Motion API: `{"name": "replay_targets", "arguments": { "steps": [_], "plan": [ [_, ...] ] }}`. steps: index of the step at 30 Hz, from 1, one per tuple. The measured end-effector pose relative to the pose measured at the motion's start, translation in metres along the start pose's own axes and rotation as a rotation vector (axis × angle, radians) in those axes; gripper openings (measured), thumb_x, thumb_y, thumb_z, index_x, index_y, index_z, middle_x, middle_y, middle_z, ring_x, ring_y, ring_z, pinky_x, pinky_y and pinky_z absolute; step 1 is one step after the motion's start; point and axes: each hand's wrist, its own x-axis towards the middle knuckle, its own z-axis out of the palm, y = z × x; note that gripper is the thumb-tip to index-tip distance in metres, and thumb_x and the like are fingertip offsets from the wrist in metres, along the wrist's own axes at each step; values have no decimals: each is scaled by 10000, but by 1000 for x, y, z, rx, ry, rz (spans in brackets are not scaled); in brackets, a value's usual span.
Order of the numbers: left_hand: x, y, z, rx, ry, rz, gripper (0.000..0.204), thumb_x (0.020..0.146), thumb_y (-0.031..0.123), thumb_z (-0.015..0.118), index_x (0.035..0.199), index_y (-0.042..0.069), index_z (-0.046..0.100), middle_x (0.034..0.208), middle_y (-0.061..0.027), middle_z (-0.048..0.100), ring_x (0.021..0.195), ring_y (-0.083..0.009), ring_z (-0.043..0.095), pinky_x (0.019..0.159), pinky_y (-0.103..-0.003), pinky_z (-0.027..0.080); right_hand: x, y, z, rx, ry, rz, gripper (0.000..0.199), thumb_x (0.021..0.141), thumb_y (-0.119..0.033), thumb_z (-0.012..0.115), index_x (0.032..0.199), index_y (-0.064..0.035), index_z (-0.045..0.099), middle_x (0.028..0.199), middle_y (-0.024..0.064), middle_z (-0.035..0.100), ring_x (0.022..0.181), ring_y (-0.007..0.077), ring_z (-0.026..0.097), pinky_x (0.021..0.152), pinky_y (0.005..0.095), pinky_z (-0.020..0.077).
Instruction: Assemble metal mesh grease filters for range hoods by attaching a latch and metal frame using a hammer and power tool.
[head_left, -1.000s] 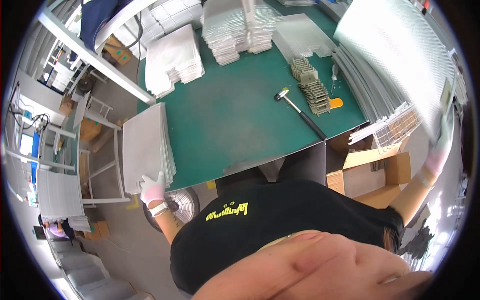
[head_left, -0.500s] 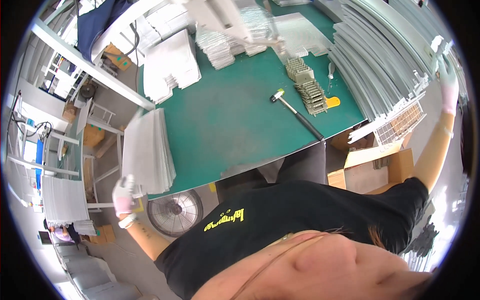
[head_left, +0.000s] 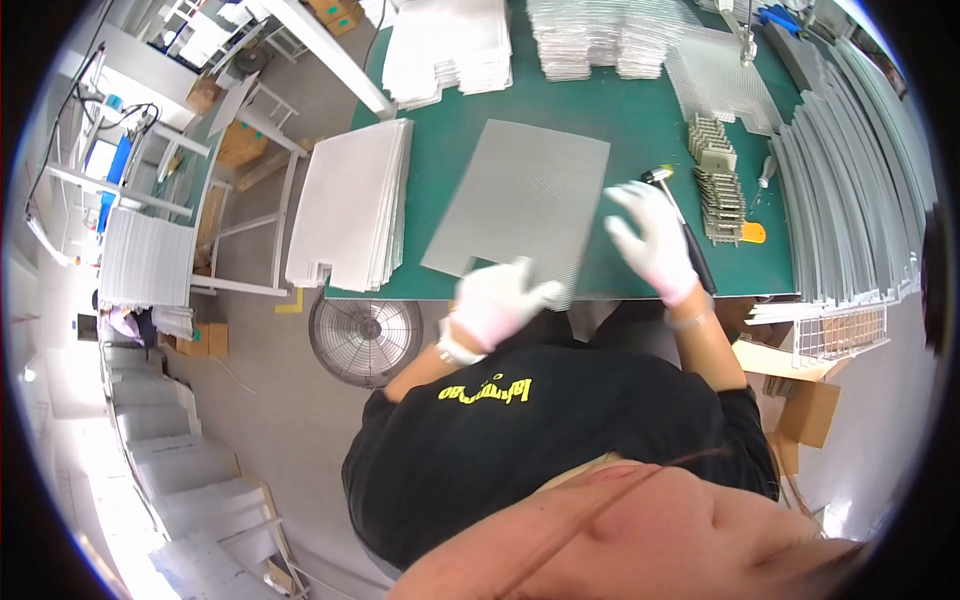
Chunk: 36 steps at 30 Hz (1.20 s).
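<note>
A grey perforated sheet [head_left: 530,190] with a notch in its near edge lies on the green tabletop [head_left: 450,120] in front of me. My left hand [head_left: 503,302], in a white glove, is at the notched edge, its fingers apart. My right hand [head_left: 648,242], also gloved, is just right of the sheet with its fingers spread and nothing in them. Beside that hand lies a mallet [head_left: 692,245] with a black grip, partly covered by the hand. Farther right stand rows of small metal brackets [head_left: 718,190], with a yellow-handled tool [head_left: 753,232] at their near end.
Stacks of pale sheets stand at the left edge [head_left: 350,200] and far side [head_left: 450,45] of the table. Long grey metal strips [head_left: 850,180] are piled at the right, near a screwdriver [head_left: 767,170]. A floor fan [head_left: 368,335] and a cardboard box [head_left: 808,410] are below the table.
Both hands have come in from wide at the sides to the table's front. A perforated sheet now lies in the middle. The view has shifted, and the table stuff sits farther right.
</note>
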Motion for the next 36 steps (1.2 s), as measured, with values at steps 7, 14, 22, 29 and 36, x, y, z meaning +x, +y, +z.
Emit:
{"name": "replay_targets", "arguments": {
  "steps": [7, 14, 22, 29, 36],
  "plan": [
    [107, -57, -66, 223, -31, 311, 562, 960, 565, 492, 1054, 46, 687, 944, -180, 707, 921, -368, 671, 839, -443, 535, 16, 63, 92, -305, -438, 35, 520, 831, -190, 560, 1344, -115, 590, 1473, 177, 485, 1396, 402, 394, 1173, 540, 244],
    [337, -258, -134, 435, 497, -229, 706, 819, 519, 661, 1276, -15, 599, 1231, -213, 618, 1202, -355, 579, 977, -441, 505, 29, 55, 100, -239, -352, 28, 509, 783, -159, 563, 1284, -90, 623, 1423, 183, 533, 1379, 402, 415, 1180, 527, 249],
    [410, -235, -140, 394, 685, -279, 676, 842, 516, 664, 1251, -21, 612, 1158, -190, 656, 1087, -335, 649, 920, -413, 537, 28, 52, 89, -242, -357, 117, 508, 763, -149, 591, 1266, -93, 633, 1423, 164, 533, 1388, 382, 409, 1191, 530, 251],
    [391, -236, -160, 322, 691, -258, 650, 855, 502, 664, 1239, -20, 617, 1131, -184, 662, 1042, -328, 659, 894, -409, 543, 24, 56, 93, -255, -352, 108, 521, 771, -157, 596, 1288, -103, 621, 1429, 151, 528, 1401, 373, 395, 1203, 533, 241],
    [371, -217, -164, 240, 726, -265, 624, 867, 489, 663, 1228, -18, 621, 1103, -177, 667, 998, -322, 669, 868, -404, 550, 22, 59, 94, -253, -348, 102, 520, 780, -166, 592, 1294, -98, 612, 1435, 154, 520, 1399, 370, 397, 1203, 532, 246]
  ]
}}
